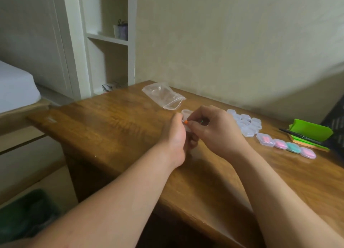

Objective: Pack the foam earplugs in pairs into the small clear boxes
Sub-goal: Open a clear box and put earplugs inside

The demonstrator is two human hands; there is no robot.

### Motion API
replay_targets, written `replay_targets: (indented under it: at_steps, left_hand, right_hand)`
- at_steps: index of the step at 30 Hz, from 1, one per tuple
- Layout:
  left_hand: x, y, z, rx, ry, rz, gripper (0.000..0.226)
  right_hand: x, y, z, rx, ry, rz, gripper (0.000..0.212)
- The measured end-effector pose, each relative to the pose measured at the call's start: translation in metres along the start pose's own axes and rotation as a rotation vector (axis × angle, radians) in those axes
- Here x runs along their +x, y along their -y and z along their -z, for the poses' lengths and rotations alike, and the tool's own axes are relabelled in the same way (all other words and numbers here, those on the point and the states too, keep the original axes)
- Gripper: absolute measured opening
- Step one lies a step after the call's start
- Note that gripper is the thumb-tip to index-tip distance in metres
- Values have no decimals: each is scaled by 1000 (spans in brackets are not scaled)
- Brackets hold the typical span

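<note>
Holding: the left hand point(176, 136) curls its fingers round a small clear plastic box point(186, 113) with its lid raised, above the middle of the brown wooden tabletop point(111, 121) and nearer its far edge.
Pinching: the right hand point(214, 130) grips an orange foam earplug point(186, 122) between thumb and forefinger, right at the mouth of that box. Whether the plug already touches the box cannot be told.
Empty boxes: a heap of small clear lidded boxes point(245, 124) lies just to the right of the right hand, near the far edge.
Filled boxes: a row of four shut clear boxes point(280, 144) runs on from the heap toward the right edge, each close beside the next. The nearest two to the heap hold pink earplugs point(265, 139), the third holds teal earplugs point(293, 147), and the last holds pink again.
Bag: a clear zip-top plastic bag point(163, 96) lies flat by the far left corner, its zip end turned toward the hands.
Stationery: a green folded pad point(310, 131) sits at the right edge, beyond the row, with a black pen point(297, 136) lying along its near side.
</note>
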State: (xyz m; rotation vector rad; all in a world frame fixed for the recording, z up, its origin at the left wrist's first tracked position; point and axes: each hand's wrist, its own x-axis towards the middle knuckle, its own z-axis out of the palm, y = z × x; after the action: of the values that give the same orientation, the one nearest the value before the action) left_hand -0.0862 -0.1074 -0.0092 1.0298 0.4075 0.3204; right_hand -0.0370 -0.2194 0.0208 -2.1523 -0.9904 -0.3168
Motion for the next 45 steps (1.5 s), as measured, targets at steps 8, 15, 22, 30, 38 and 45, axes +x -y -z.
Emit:
replay_targets:
  at_steps: [8, 15, 22, 30, 38, 45]
  left_hand:
    - [1, -4, 1, -125, -1, 70, 36]
    - [0, -8, 8, -313, -52, 144, 28]
    - [2, -8, 2, -279, -52, 124, 32]
    - [12, -12, -19, -373, 25, 92, 20]
    - [12, 2, -19, -286, 15, 112, 29]
    - [8, 4, -21, -238, 53, 120, 24]
  right_hand:
    - [4, -5, 3, 115, -96, -111, 9]
    - [1, -49, 17, -47, -192, -349, 16]
    - [1, -49, 0, -324, 63, -279, 25]
    - [4, -57, -8, -409, 4, -332, 20]
    - [3, -54, -10, -477, -57, -354, 16]
    - [1, -51, -2, -134, -125, -392, 22]
